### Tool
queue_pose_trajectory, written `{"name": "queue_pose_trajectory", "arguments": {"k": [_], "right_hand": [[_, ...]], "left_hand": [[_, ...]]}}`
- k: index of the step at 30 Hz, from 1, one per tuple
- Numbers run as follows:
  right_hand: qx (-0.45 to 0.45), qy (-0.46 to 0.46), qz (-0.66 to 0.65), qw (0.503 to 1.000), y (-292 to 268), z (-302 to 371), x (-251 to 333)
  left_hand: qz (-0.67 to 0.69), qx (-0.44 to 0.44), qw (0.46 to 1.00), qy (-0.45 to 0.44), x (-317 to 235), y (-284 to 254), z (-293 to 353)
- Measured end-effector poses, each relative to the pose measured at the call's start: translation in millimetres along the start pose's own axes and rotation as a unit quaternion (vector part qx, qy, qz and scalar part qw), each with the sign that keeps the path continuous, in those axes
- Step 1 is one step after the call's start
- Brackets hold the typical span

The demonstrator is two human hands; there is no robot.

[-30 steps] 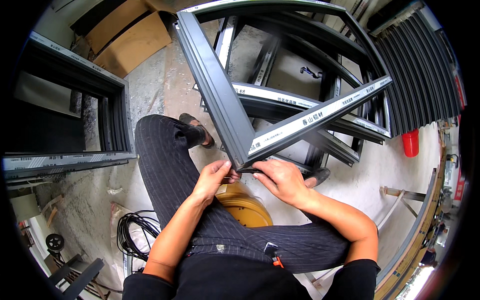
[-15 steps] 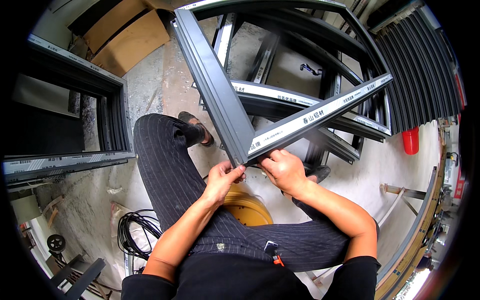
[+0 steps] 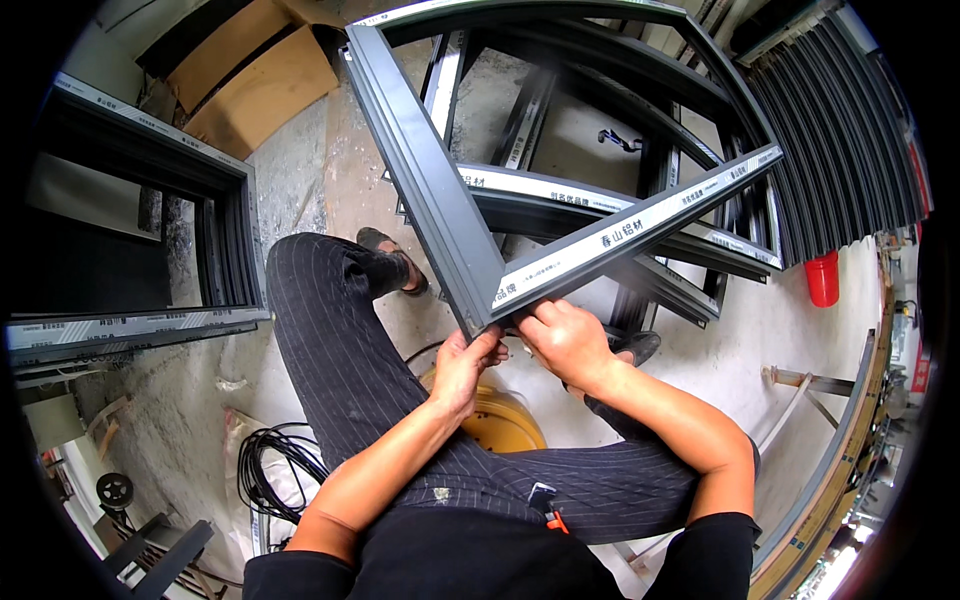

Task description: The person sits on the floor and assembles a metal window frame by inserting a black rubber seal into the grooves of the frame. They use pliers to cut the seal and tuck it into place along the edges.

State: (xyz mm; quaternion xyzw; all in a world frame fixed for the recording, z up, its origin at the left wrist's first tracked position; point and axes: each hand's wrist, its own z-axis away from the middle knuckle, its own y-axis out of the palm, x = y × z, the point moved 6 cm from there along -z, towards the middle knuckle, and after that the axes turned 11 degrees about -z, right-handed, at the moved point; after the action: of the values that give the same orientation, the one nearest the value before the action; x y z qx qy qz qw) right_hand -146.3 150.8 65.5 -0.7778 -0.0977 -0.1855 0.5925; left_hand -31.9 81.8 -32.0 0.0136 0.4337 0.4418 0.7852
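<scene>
Frame [image 3: 440, 200] corner is right in front of us, where the two dark grey bars meet in a V just above our knees. One bar runs up and left toward the cardboard [image 3: 250, 80], the other runs up and right with a pale protective strip [image 3: 640, 225] along its face.

Our left hand [image 3: 462, 365] is under the corner, fingers curled up around the bottom edge of the joint, thumb tucked on the near side, so it's clamped on the frame. Our right hand [image 3: 568, 340] is just beside it, touching the underside of the right bar near the corner. Its fingers are bunched together and pressed against the metal, though we can't tell if they're pinching anything small there.

We're sitting with pinstriped trousers [image 3: 340, 340] on, one leg out to the left with a sandal [image 3: 395, 262] at the end, the other foot poking out under the right bar. A yellow round thing [image 3: 505, 425] sits on the floor between our legs, partly hidden.

More frames [image 3: 600, 190] are stacked flat on the concrete behind the one we're holding. There's a coil of black cable [image 3: 270, 470] lower left, a red container [image 3: 822, 278] off to the right, and another dark frame [image 3: 140, 250] standing at the left.
</scene>
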Motion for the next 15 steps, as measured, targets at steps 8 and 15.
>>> {"name": "queue_pose_trajectory", "arguments": {"k": [8,15], "right_hand": [[-0.009,0.146,0.235,0.961,-128,77,-129],[-0.157,0.361,0.384,0.835,-274,134,-245]], "left_hand": [[-0.025,-0.013,1.000,-0.011,3,-5,-3],[-0.028,-0.014,0.999,-0.015,7,-3,-1]]}}
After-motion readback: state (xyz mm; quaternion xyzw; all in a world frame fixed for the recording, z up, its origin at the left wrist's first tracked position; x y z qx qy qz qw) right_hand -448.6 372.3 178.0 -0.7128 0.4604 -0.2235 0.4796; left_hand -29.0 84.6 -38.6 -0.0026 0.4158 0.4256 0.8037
